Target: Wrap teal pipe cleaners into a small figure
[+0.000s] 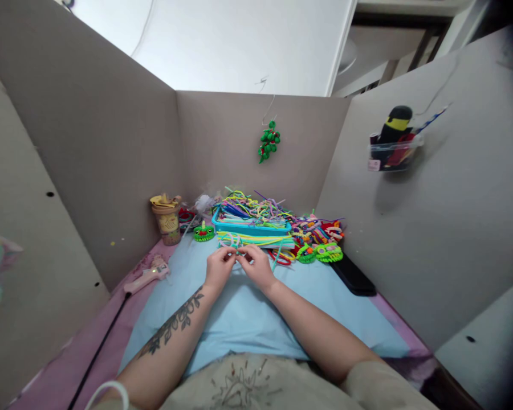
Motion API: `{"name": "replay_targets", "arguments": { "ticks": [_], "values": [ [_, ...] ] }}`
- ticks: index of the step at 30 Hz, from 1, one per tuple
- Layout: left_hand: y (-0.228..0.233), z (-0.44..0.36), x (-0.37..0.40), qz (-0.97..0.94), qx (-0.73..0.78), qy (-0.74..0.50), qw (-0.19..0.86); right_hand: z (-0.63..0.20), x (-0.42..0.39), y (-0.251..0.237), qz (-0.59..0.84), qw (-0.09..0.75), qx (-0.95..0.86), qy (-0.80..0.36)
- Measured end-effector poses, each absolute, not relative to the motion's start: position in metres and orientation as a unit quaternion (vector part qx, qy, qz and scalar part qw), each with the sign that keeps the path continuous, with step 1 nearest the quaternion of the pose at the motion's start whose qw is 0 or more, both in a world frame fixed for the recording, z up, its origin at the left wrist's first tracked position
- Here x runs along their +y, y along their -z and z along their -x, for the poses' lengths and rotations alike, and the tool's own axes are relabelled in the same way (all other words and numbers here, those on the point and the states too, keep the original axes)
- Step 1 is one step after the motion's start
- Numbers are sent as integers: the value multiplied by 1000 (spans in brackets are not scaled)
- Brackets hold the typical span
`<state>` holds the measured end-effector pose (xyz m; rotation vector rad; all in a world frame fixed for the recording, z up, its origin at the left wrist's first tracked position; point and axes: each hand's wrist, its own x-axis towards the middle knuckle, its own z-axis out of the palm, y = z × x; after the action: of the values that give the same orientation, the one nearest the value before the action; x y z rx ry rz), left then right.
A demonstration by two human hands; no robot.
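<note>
Head view caught both hands meeting over the pale blue mat (248, 319): the left hand (219, 267) and right hand (256, 266) were pinched shut, fingertips together, on a small piece of pipe cleaner (238, 254) held just above the mat, near its far edge. Right behind them sat the blue tray (251, 229), heaped with pipe cleaners of many colours that spilled over its rim. To the tray's left stood a tan cup (166, 223) with something folded on top, and a small green figure (203, 232) between cup and tray. Finished bright pieces (320, 242) were piled at the tray's right. On the right wall hung a clear holder (393, 154) with a black-and-yellow tool standing in it. Grey partitions boxed the desk on three sides; the mat's near half lay open under the forearms, a pink glue gun (147, 276) at its left edge, a black slab (353, 276) at its right.
</note>
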<state>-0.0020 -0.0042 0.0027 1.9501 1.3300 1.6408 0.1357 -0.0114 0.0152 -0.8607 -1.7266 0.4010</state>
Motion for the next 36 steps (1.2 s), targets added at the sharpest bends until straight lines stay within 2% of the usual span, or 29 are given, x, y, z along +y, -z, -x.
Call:
{"name": "replay_targets", "arguments": {
  "ticks": [11, 22, 27, 36],
  "values": [
    [-2, 2, -7, -692, 460, -545, 111, -136, -10, -16, 395, 559, -702, -195],
    [3, 3, -3, -676, 478, -538, 159, -143, -4, -18, 409, 518, -731, -174],
    [3, 3, 0, -674, 438, -551, 223, -147, -1, -17, 408, 493, -754, -150],
    [2, 2, 1, -658, 427, -570, 243, -147, 1, -17, 401, 483, -763, -153]
  ]
}}
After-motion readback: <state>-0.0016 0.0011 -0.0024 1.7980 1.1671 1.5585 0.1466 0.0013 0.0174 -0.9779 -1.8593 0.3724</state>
